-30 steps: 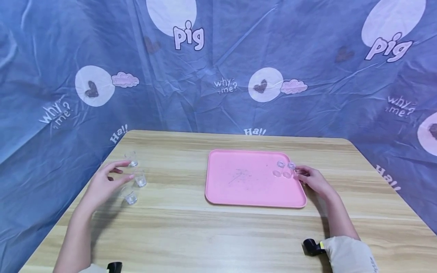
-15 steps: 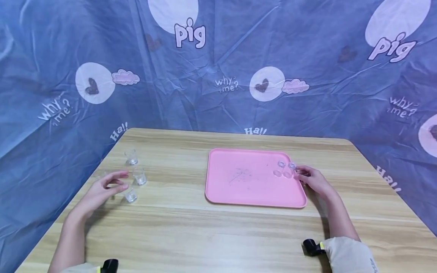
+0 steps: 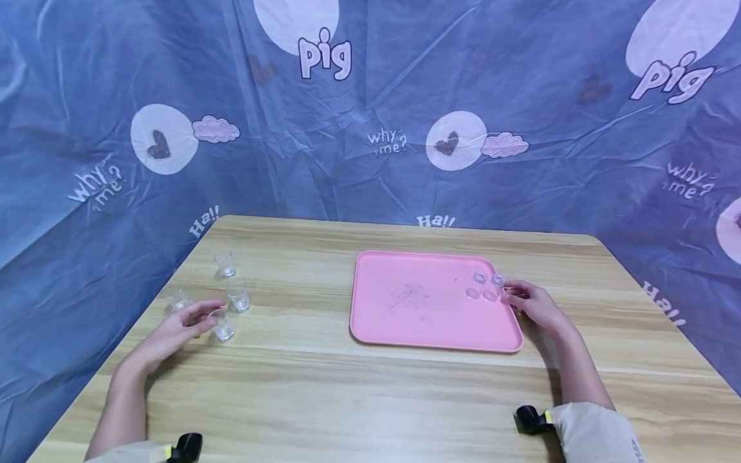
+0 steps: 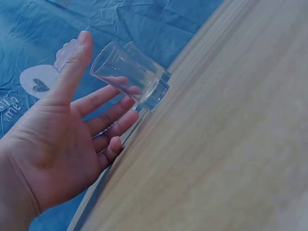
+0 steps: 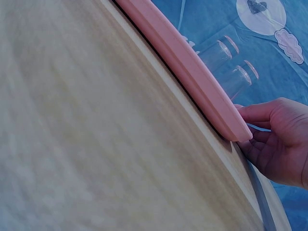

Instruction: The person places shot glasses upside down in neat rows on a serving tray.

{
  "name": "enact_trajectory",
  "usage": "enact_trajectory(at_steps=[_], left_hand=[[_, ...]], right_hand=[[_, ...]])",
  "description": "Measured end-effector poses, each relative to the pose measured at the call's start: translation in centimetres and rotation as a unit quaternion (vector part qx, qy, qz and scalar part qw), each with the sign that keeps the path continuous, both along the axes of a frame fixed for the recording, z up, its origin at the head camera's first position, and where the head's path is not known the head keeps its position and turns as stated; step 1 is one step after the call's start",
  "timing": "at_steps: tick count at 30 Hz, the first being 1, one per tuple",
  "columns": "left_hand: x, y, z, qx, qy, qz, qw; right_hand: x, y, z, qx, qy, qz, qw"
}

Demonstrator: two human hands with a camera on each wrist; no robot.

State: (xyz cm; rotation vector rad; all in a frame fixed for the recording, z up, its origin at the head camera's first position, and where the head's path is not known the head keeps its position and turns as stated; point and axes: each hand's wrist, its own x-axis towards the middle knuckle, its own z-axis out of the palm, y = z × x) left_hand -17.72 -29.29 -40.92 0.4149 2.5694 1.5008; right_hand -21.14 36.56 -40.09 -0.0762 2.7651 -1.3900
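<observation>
My left hand [image 3: 188, 325] reaches to a small clear shot glass [image 3: 223, 326] standing upright on the left of the table. In the left wrist view, the thumb is spread well apart from the fingers, and a shot glass [image 4: 130, 74] overlaps the fingertips. Three more upright shot glasses stand close by: one at the back [image 3: 226, 265], one in the middle [image 3: 239, 298], and one behind the hand [image 3: 178, 301]. My right hand [image 3: 535, 308] pinches the right edge of a pink tray [image 3: 417, 321], thumb at the upper rim. Two upside-down shot glasses [image 5: 238, 79] stand on the tray beside this hand.
The wooden table [image 3: 324, 405] carries everything and ends at a blue printed cloth [image 3: 336, 173] hung behind and at both sides. Black wrist cameras sit near the left sleeve [image 3: 130, 453] and right sleeve [image 3: 596, 431].
My left hand has drawn back from the rear glasses toward the front one, uncovering a glass at the far left. The right hand stays at the tray edge.
</observation>
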Motion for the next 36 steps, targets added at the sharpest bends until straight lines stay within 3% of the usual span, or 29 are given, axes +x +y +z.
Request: enact_trajectory(at_steps=[11, 20, 36], left_hand=[[0.11, 0.08, -0.65, -0.014, -0.014, -0.005, 0.9998], [-0.03, 0.5, -0.56, -0.028, 0.008, -0.017, 0.9994], [-0.05, 0.74, -0.55, -0.052, 0.039, -0.013, 0.9978]], right_hand=[[0.0, 0.29, -0.27, 0.002, -0.01, -0.004, 0.9999], [0.0, 0.16, -0.26, -0.004, -0.001, -0.001, 1.0], [0.06, -0.08, 0.02, 0.002, -0.003, -0.002, 1.0]])
